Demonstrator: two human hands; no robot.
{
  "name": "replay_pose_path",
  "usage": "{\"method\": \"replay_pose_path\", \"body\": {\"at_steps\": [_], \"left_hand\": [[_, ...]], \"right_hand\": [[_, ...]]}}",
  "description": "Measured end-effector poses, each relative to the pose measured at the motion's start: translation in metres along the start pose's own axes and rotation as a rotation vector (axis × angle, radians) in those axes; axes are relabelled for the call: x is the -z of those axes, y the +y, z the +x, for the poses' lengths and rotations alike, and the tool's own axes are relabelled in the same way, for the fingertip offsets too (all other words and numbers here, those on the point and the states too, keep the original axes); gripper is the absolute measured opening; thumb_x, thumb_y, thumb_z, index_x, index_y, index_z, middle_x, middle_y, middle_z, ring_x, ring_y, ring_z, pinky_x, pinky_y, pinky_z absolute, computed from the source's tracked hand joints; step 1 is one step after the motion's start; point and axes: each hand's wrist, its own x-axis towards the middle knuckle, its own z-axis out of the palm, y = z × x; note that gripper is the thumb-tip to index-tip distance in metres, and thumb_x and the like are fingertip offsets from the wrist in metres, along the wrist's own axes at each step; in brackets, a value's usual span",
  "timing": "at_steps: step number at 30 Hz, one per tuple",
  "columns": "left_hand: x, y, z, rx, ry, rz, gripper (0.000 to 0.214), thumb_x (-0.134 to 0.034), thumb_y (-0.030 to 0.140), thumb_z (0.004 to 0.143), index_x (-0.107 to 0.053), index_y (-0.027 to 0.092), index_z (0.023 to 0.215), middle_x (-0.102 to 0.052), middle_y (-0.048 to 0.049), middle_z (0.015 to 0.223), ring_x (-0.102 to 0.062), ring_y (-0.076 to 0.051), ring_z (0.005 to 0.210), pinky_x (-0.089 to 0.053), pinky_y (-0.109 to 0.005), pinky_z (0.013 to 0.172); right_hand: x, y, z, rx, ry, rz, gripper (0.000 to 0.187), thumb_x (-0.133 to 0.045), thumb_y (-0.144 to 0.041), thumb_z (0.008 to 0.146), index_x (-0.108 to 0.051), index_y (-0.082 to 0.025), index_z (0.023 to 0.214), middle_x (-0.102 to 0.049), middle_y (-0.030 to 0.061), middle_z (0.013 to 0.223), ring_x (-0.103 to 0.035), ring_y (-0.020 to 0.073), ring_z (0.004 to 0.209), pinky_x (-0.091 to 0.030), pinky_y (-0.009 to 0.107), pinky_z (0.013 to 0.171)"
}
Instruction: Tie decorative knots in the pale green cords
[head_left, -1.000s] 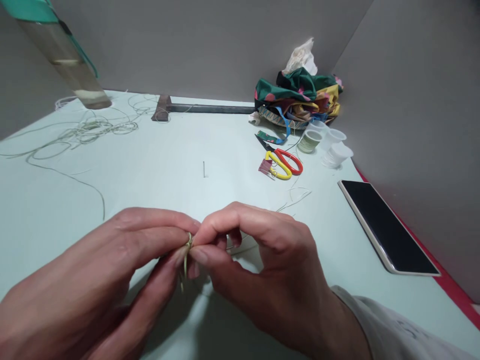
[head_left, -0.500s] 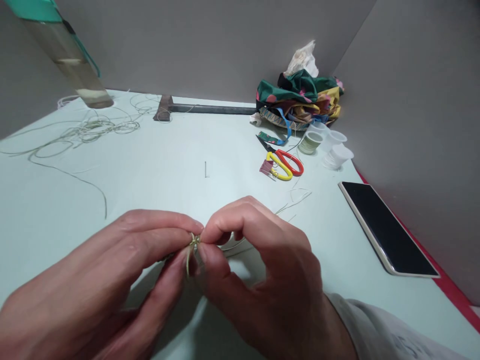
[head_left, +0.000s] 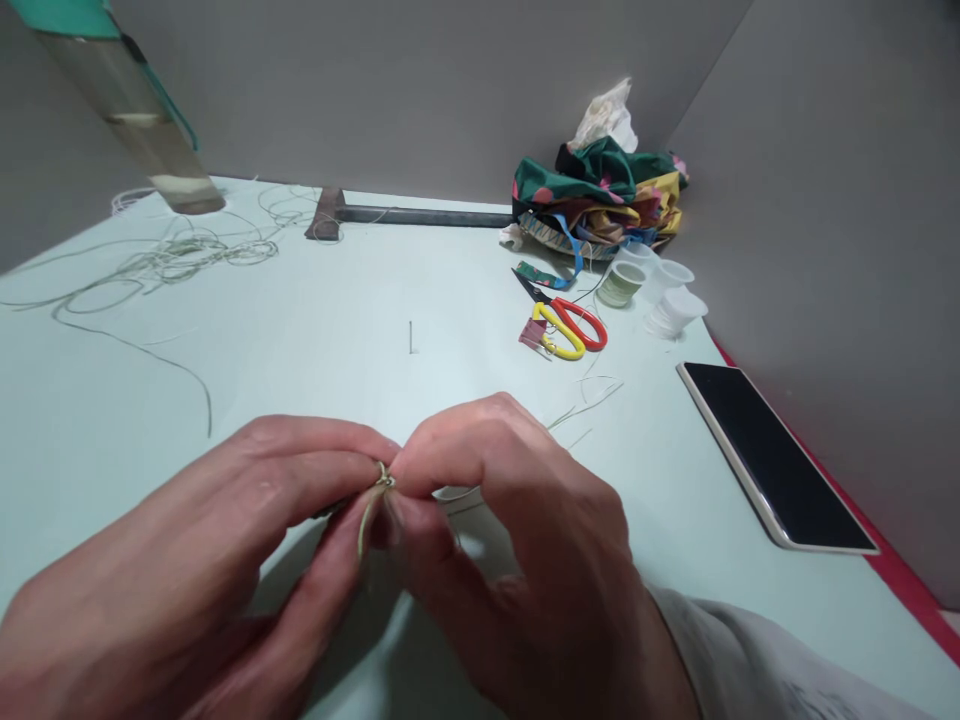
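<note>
Low over the pale green table, my left hand and my right hand meet fingertip to fingertip. Both pinch a small knot of thin olive cord, thumb and forefinger closed on it from either side. Short cord ends hang down from the knot between my thumbs. More of the cord trails to the right behind my right hand.
Loose cord lies tangled at the back left near a clear bottle. Red and yellow scissors, small plastic cups, a fabric pile and a dark phone sit on the right. A metal bar lies along the back wall.
My right hand's fingers have curled in tighter over the knot and the hanging cord ends have swung slightly left. Both hands stay in the same spot.
</note>
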Motion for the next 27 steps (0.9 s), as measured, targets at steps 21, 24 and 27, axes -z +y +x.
{"method": "replay_pose_path", "body": {"at_steps": [21,24,27], "left_hand": [[0.006,0.008,-0.019,0.148,-0.082,-0.021,0.029,-0.057,0.028,0.103,-0.073,0.044,0.121,-0.078,0.0005,0.111,-0.075,-0.023,0.088,-0.063,-0.035,0.072],[0.006,0.007,-0.012,0.113,-0.043,-0.047,0.023,-0.066,0.033,0.096,-0.079,0.039,0.114,-0.080,-0.0029,0.097,-0.077,-0.029,0.088,-0.066,-0.037,0.066],[0.007,0.005,-0.002,0.051,-0.001,-0.057,0.019,-0.074,0.039,0.088,-0.082,0.036,0.105,-0.080,-0.0037,0.084,-0.078,-0.031,0.084,-0.068,-0.038,0.065]], "right_hand": [[-0.005,-0.009,-0.004,-0.085,0.069,0.029,0.034,-0.074,-0.004,0.084,-0.057,-0.028,0.101,-0.074,-0.0126,0.091,-0.076,0.0066,0.084,-0.063,0.015,0.080],[-0.003,-0.007,-0.003,-0.023,0.046,0.042,0.027,-0.075,-0.010,0.088,-0.061,-0.028,0.101,-0.076,-0.0117,0.090,-0.075,0.0070,0.078,-0.064,0.016,0.076],[-0.002,-0.007,-0.001,-0.042,0.063,0.028,0.019,-0.075,-0.013,0.095,-0.066,-0.025,0.107,-0.078,-0.0089,0.095,-0.075,0.0067,0.081,-0.063,0.016,0.079]]}}
